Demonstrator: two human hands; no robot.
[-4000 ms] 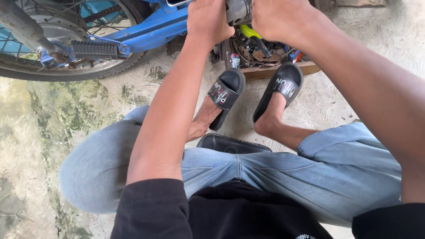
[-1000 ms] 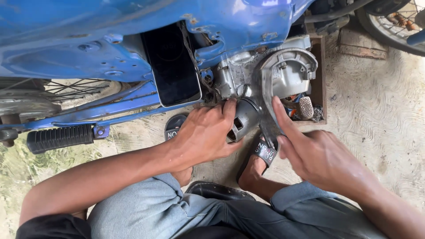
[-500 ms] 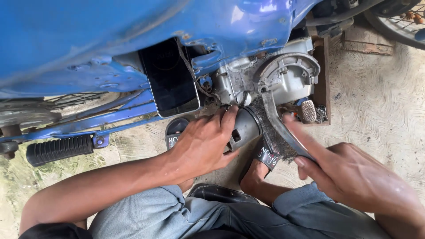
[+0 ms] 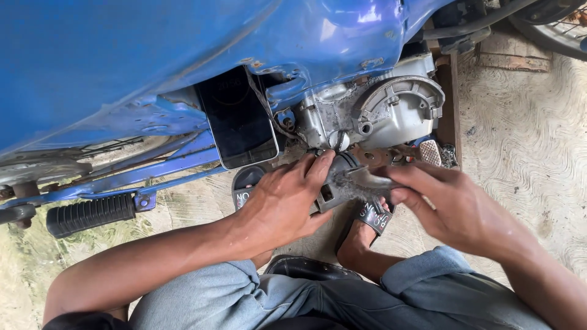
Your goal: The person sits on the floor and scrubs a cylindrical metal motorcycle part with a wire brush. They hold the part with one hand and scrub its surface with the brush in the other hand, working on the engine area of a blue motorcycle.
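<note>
My left hand [image 4: 287, 205] grips a dark grey engine part [image 4: 335, 183] just below the motorcycle's silver engine casing [image 4: 379, 113]. My right hand [image 4: 455, 208] holds the blurred right end of that same metal part [image 4: 367, 180], fingers pinched on it. A black phone [image 4: 239, 119] is wedged upright in the blue bodywork [image 4: 153, 55] to the left of the engine. My feet in black slippers [image 4: 370, 214] rest under the part.
A black rubber footpeg [image 4: 90, 214] sticks out at the left on a blue frame bar. A wheel [image 4: 550, 24] shows at the top right. Rough concrete floor [image 4: 526, 153] lies to the right. A wooden board [image 4: 449, 104] sits beside the engine.
The view has come closer to the engine. My right hand has moved up and left onto the part, which now sits lower and away from the engine casing.
</note>
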